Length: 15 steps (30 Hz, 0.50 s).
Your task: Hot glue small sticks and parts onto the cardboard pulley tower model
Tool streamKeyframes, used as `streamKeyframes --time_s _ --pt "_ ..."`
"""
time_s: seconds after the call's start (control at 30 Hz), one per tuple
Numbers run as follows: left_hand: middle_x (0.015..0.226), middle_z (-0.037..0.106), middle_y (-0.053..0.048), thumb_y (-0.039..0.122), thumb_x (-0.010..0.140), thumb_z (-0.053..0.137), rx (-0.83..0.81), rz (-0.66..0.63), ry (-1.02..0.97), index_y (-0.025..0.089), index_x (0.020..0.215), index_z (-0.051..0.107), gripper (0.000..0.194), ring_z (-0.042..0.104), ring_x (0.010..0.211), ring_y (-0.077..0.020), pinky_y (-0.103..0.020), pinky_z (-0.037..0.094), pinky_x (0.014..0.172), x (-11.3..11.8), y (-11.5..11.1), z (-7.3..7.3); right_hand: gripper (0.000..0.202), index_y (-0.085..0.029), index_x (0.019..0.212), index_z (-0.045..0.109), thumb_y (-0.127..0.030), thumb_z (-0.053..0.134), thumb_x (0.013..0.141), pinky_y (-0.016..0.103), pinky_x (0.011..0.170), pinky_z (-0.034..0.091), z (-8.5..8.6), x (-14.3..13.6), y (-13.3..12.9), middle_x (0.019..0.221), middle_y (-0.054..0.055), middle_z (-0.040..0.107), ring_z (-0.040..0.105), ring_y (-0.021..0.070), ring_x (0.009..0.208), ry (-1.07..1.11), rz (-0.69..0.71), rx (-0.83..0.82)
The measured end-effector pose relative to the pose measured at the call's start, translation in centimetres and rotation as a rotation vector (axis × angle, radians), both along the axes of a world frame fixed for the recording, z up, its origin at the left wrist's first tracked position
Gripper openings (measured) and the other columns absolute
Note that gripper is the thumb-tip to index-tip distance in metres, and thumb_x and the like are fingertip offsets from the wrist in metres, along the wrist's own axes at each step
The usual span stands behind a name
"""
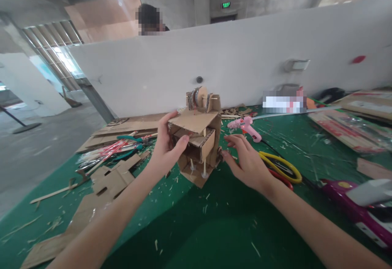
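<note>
A cardboard model point(212, 144) with open shelves stands upright on the green table. Round cardboard discs point(200, 97) sit on a thin stick at its top, and short wooden sticks show in its lower compartment. My left hand point(167, 142) grips the model's left side, thumb over the upper shelf and fingers behind, partly hidden. Beside the model's right side is my right hand point(245, 160), fingers loosely curled and apart from the thumb. Its thumb tip is at a small cardboard piece point(219, 154) on that side; whether they touch is hard to tell.
A pink glue gun point(246, 128) lies behind my right hand, near yellow-handled pliers point(286, 167). At right is a purple device point(352, 199). Cardboard scraps point(113, 175), teal-handled pliers point(128, 146) and wood shavings lie left. A white partition point(245, 60) rises behind; a person is beyond it.
</note>
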State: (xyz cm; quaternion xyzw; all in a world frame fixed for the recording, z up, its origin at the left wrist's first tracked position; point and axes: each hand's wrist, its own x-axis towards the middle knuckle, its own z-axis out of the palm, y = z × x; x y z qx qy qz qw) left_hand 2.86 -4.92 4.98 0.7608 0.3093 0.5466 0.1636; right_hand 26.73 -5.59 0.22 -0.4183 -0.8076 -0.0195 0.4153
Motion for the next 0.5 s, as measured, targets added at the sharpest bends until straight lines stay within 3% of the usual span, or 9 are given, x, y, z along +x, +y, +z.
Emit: streamKeyframes --time_s 0.13,0.27,0.4,0.5 --pt "0.128 0.045 -0.011 0.032 0.089 0.052 0.026 0.048 0.035 0.029 0.135 0.028 0.052 0.053 0.11 -0.0211 -0.041 0.051 0.092 0.4 -0.2 0.0 0.057 -0.024 0.138 0.028 -0.03 0.053 0.087 0.048 0.099 0.044 0.5 -1.0 -1.4 0.13 0.015 0.043 0.043 0.0301 0.125 -0.014 0.093 0.118" --pt "0.135 0.042 -0.009 0.034 0.088 0.056 0.052 0.103 0.075 0.031 0.135 0.03 0.054 0.051 0.116 -0.0226 -0.04 0.053 0.092 1.1 -0.8 0.4 0.07 -0.031 0.146 0.017 -0.034 0.055 0.087 0.05 0.099 0.045 0.7 -2.1 -2.4 0.142 0.014 0.03 0.034 0.0326 0.133 0.072 0.074 0.046" --pt "0.146 0.034 -0.009 0.034 0.089 0.054 -0.017 0.115 0.142 0.032 0.143 0.022 0.063 0.045 0.127 -0.0268 -0.041 0.054 0.091 1.5 -1.8 1.1 0.075 -0.034 0.148 0.013 -0.043 0.055 0.087 0.049 0.095 0.05 1.2 -2.6 -2.4 0.146 0.013 0.025 0.038 0.0329 0.13 0.118 0.064 -0.094" --pt "0.15 0.029 -0.009 0.033 0.088 0.055 -0.009 0.1 0.218 0.032 0.148 0.012 0.073 0.04 0.131 -0.0288 -0.042 0.053 0.094 1.0 -2.1 1.7 0.074 -0.036 0.149 0.011 -0.045 0.053 0.088 0.051 0.095 0.049 1.8 -2.4 -2.2 0.146 0.012 0.027 0.04 0.0331 0.129 0.122 0.056 -0.1"
